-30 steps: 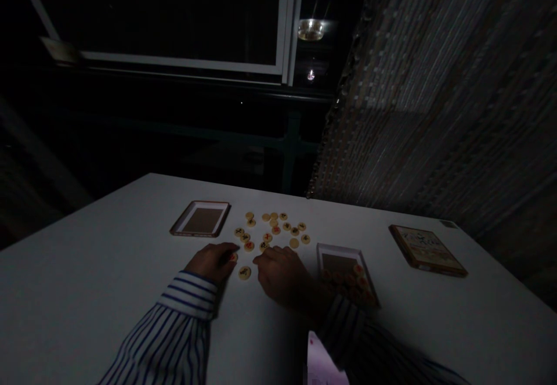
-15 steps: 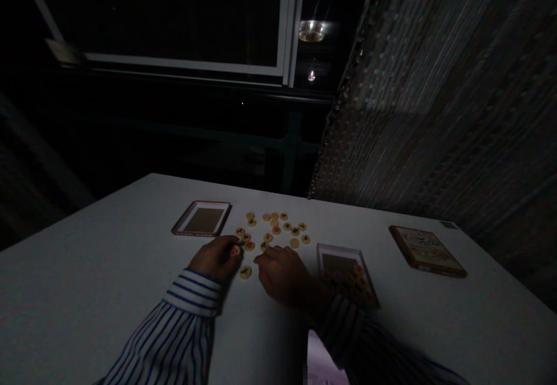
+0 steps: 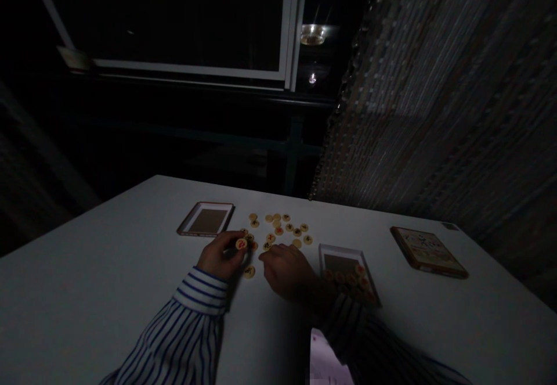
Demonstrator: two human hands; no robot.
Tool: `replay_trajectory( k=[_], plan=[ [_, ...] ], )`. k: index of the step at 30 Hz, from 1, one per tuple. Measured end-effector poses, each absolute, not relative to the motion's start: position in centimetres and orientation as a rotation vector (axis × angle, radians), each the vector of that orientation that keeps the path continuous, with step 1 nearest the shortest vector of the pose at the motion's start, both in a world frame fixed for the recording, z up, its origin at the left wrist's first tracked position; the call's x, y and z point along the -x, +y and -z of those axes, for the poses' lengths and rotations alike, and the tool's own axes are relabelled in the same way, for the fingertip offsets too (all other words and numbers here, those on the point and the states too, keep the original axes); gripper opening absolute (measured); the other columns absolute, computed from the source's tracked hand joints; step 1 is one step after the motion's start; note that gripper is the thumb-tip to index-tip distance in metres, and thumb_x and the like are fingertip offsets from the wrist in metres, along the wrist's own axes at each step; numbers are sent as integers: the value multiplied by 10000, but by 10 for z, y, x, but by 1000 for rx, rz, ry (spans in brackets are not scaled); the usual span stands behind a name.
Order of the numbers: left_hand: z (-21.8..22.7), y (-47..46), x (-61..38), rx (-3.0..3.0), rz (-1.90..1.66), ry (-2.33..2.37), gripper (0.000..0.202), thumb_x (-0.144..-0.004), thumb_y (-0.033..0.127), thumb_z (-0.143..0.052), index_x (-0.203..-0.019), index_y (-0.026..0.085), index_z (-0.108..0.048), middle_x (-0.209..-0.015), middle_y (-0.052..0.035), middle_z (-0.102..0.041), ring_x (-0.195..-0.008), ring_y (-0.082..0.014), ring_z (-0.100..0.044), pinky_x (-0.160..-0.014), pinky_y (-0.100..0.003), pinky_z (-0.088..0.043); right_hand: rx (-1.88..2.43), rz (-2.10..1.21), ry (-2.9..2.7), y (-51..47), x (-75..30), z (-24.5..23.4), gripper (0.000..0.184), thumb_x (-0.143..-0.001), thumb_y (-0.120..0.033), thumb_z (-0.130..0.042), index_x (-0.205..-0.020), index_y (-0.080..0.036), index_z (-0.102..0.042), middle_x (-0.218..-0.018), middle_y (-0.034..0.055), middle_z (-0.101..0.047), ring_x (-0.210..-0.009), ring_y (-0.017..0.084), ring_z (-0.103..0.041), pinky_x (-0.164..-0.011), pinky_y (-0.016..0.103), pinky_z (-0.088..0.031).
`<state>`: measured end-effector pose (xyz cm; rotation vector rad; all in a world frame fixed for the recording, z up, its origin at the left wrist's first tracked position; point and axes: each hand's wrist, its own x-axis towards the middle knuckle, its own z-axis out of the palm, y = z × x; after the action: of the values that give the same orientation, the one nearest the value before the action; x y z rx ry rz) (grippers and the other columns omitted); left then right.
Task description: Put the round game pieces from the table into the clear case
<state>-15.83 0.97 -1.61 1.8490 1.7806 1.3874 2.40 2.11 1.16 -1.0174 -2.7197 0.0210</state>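
Observation:
My left hand [image 3: 221, 255] pinches a round tan game piece with a red mark [image 3: 241, 244], raised a little off the white table [image 3: 108, 274]. Several more round pieces [image 3: 281, 229] lie scattered just beyond both hands, and one piece [image 3: 249, 271] lies between them. My right hand [image 3: 288, 271] rests on the table with its fingers curled at the near edge of the pile; what it holds, if anything, is hidden. An empty shallow tray [image 3: 205, 219] sits to the left of the pile. A second tray [image 3: 348, 272] to the right holds several pieces.
A flat box lid with a printed top [image 3: 429, 251] lies at the right of the table. A woven curtain [image 3: 435, 94] hangs behind on the right. A dark window [image 3: 174, 19] is at the back. The room is dim.
My left hand has picked up the red-marked piece from the table and lifted it, turning it face up. The right hand has barely moved.

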Motion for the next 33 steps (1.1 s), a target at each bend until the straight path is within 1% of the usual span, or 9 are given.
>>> replay_trajectory(
  k=[6,9,13,17,22,28,33],
  plan=[
    [14,11,154,-1843,-1475,1673,271,-678,323,-519,-883,162,-591,-927,-76,-621,-854,-193,-596,-781,-335,-499,1034,-79,-2624,29,-32,-27,263,-835,-210,-370,-1029,-201,-547,-957,38,-586,-895,148,-496,-784,281,-328],
    [13,10,152,-1831,-1489,1663,256,-677,314,-523,-875,169,-595,-918,-70,-625,-866,-194,-594,-805,-346,-489,1075,-103,-2595,33,-37,-39,274,-834,-204,-371,-1034,-187,-558,-958,43,-595,-919,142,-501,-817,269,-325],
    [13,8,146,-1810,-1477,1630,278,-674,325,-530,-893,168,-593,-936,-70,-630,-885,-200,-594,-819,-349,-484,1106,-108,-2545,33,-48,-53,280,-839,-217,-369,-1050,-187,-552,-988,38,-593,-932,135,-501,-819,258,-339],
    [10,5,135,-1769,-1461,1593,291,-677,342,-529,-903,167,-585,-895,-56,-646,-828,-179,-614,-787,-313,-499,1161,-111,-2553,30,-62,-58,280,-832,-218,-382,-1047,-183,-558,-982,43,-595,-917,137,-512,-812,254,-353],
    [6,1,121,-1791,-1411,1552,251,-672,313,-536,-871,164,-577,-830,-37,-654,-756,-152,-623,-718,-264,-516,1209,-119,-2476,27,-85,-63,283,-836,-234,-373,-1034,-180,-569,-989,41,-598,-932,141,-511,-826,257,-356],
    [11,-2,108,-1753,-1431,1510,233,-663,325,-560,-838,172,-581,-769,-29,-656,-693,-145,-620,-688,-263,-514,1324,-140,-2419,28,-111,-74,304,-836,-266,-369,-1058,-184,-561,-1008,48,-598,-935,150,-519,-822,265,-365],
    [18,-2,103,-1742,-1394,1483,267,-662,351,-571,-856,167,-576,-789,-45,-659,-695,-155,-623,-678,-275,-516,1403,-126,-2463,29,-127,-83,314,-831,-286,-373,-1056,-184,-568,-998,55,-613,-927,162,-536,-811,275,-372]
  ],
)
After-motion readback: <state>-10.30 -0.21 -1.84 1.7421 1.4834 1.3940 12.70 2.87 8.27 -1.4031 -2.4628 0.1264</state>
